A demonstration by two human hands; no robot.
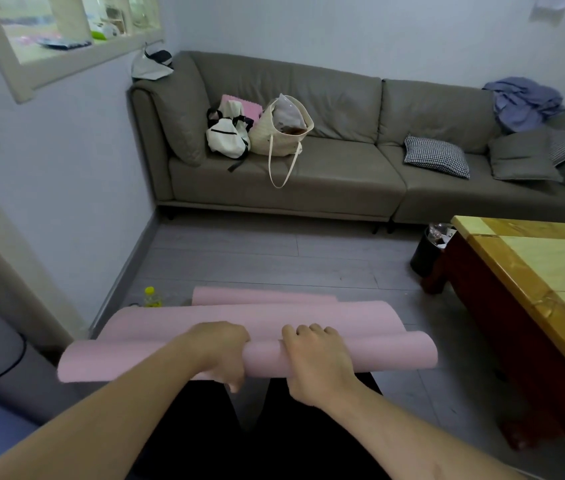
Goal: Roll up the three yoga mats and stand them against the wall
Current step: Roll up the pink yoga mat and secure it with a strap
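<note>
A pink yoga mat (378,355) lies across in front of me, its near part curled into a roll at my knees. My left hand (220,355) and my right hand (315,362) both clasp this roll side by side near its middle. The mat's loose part (239,315) arches up just beyond the roll. Behind it a second pink mat edge (260,295) lies flat on the grey floor. The left wall (76,202) stands close by on my left.
A grey sofa (343,181) with bags and cushions fills the far side. A wooden low table (530,271) stands on the right with a black bin (424,254) at its corner. A yellow-capped bottle (152,297) stands by the left wall.
</note>
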